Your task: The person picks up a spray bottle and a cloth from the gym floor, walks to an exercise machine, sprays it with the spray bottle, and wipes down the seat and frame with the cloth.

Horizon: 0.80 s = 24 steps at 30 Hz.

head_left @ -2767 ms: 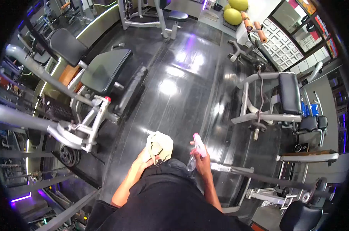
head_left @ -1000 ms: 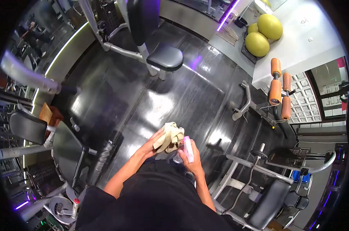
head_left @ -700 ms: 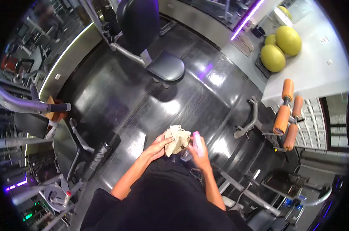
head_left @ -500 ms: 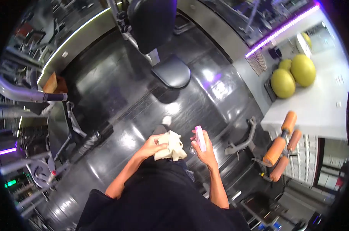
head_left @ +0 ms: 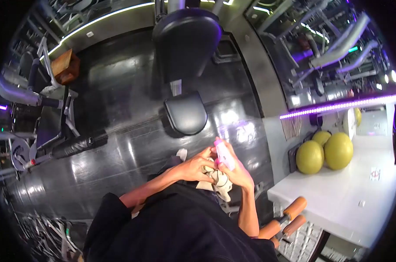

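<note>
My left hand (head_left: 192,169) is closed on a crumpled cream cloth (head_left: 223,185), which hangs below both hands. My right hand (head_left: 238,174) grips a pink spray bottle (head_left: 224,156), its head slanting up and to the left. Both hands are close together in front of my body, the left fingers right at the bottle and the cloth partly under the right hand. Much of the bottle's body is hidden by the right hand. Ahead of the hands is a black padded seat (head_left: 186,113) with a tall black backrest (head_left: 185,43) behind it.
At right, yellow exercise balls (head_left: 339,151) rest on a white counter (head_left: 337,198). Orange foam rollers (head_left: 296,208) of a machine stand near my right elbow. More gym equipment (head_left: 45,105) and a brown wooden box (head_left: 66,67) are at left. Mirrors line the walls.
My hands have come together, the right moving left with the bottle to the cloth in my left. The view has turned, so the seat and counter sit lower in it.
</note>
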Each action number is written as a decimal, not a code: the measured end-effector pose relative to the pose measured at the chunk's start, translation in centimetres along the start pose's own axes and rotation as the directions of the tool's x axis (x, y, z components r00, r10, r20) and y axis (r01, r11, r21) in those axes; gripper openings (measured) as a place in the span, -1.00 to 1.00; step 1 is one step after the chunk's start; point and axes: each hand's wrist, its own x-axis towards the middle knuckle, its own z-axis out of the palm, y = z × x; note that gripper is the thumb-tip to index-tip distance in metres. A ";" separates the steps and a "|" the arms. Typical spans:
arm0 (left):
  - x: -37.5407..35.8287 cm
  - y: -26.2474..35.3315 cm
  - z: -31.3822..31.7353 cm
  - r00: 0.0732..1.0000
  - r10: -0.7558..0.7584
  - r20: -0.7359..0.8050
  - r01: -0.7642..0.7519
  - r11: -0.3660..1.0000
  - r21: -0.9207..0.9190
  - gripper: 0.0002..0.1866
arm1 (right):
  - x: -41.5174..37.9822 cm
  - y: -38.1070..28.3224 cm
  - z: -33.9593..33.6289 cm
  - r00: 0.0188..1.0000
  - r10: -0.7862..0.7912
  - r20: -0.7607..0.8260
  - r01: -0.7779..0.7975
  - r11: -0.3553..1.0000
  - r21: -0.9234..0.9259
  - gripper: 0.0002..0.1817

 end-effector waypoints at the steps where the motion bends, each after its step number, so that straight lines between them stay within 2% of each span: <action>1: 1.0 -0.3 0.2 0.997 0.066 -0.050 -0.070 0.995 -0.074 -0.41 | 0.8 0.0 -1.2 0.999 -0.004 0.041 0.004 1.000 0.003 -0.44; 2: 1.7 -0.7 0.2 0.999 -0.010 -0.048 0.002 0.986 -0.165 -0.43 | 1.6 -0.3 -2.2 0.997 0.020 0.078 -0.022 1.000 0.022 -0.43; 5: 3.7 -2.4 0.5 0.992 -0.007 -0.127 -0.022 0.973 -0.230 -0.43 | 4.0 0.6 -4.4 0.986 0.049 0.161 -0.056 0.997 0.043 -0.39; 6: 4.2 -2.2 0.4 0.986 -0.050 -0.159 0.005 0.963 -0.270 -0.45 | 4.9 0.9 -5.0 0.978 0.038 0.207 -0.047 0.998 0.037 -0.39; 9: 6.5 -3.1 0.4 0.935 -0.045 -0.351 -0.022 0.983 -0.183 -0.47 | 8.1 2.0 -7.8 0.962 0.018 0.272 -0.054 0.991 0.125 -0.35; 10: 7.7 -2.8 0.4 0.896 -0.002 -0.445 -0.078 0.984 -0.163 -0.55 | 9.0 2.6 -9.1 0.938 0.113 0.329 -0.156 0.982 0.109 -0.35; 11: 8.8 -3.0 0.7 0.878 -0.014 -0.478 -0.073 0.984 -0.162 -0.55 | 9.7 3.2 -10.3 0.900 0.209 0.383 -0.259 0.962 0.085 -0.34; 12: 10.0 -3.2 0.7 0.829 -0.024 -0.559 -0.058 0.990 -0.128 -0.55 | 10.5 3.8 -11.6 0.883 0.206 0.422 -0.259 0.963 0.072 -0.34; 13: 11.2 -3.4 0.7 0.768 -0.024 -0.640 -0.041 0.995 -0.087 -0.55 | 11.7 4.4 -13.0 0.880 0.152 0.451 -0.232 0.964 0.128 -0.30; 14: 12.4 -4.2 1.2 0.658 -0.013 -0.753 -0.014 0.999 -0.029 -0.56 | 13.1 5.0 -14.3 0.873 0.095 0.479 -0.206 0.961 0.185 -0.27; 15: 13.9 -4.0 1.3 0.616 -0.011 -0.788 -0.003 1.000 -0.016 -0.56 | 14.8 5.6 -15.7 0.861 0.035 0.507 -0.182 0.953 0.243 -0.22; 16: 15.3 -3.9 1.7 0.437 -0.145 -0.888 0.046 0.989 -0.138 -0.58 | 16.2 5.6 -16.8 0.826 -0.056 0.561 -0.062 0.980 0.190 -0.22; 17: 16.5 -3.8 2.2 0.230 -0.280 -0.932 0.055 0.960 -0.275 -0.61 | 16.7 5.3 -18.1 0.779 0.067 0.624 -0.168 0.980 0.105 -0.10; 18: 17.4 -5.5 2.5 0.228 -0.238 -0.944 -0.039 0.967 -0.253 -0.66 | 17.7 3.3 -18.5 0.707 0.127 0.695 -0.156 0.988 -0.022 -0.12; 19: 18.2 -5.5 2.6 0.166 -0.238 -0.957 -0.045 0.967 -0.249 -0.66 | 18.9 1.6 -18.5 0.635 0.189 0.749 -0.124 0.982 -0.143 -0.12; 20: 19.1 -5.3 3.1 0.098 -0.251 -0.963 -0.084 0.962 -0.259 -0.69 | 20.0 1.8 -18.8 0.628 0.162 0.761 -0.068 0.986 -0.153 -0.20; 21: 20.0 -5.1 3.4 0.031 -0.264 -0.964 -0.122 0.956 -0.265 -0.72 | 21.3 1.9 -19.3 0.587 0.164 0.793 -0.054 0.985 -0.164 -0.20; 22: 20.8 -3.9 3.9 -0.068 -0.303 -0.951 -0.057 0.952 -0.299 -0.73 | 22.6 2.0 -19.8 0.523 0.203 0.828 -0.076 0.978 -0.192 -0.30; 23: 21.3 -3.8 4.4 -0.124 -0.303 -0.945 -0.064 0.953 -0.297 -0.73 | 23.6 2.0 -20.1 0.454 0.244 0.857 -0.096 0.970 -0.225 -0.40; 24: 21.4 -3.7 4.9 -0.141 -0.268 -0.953 -0.113 0.961 -0.253 -0.72 | 24.6 2.1 -20.3 0.414 0.252 0.875 -0.081 0.967 -0.240 -0.55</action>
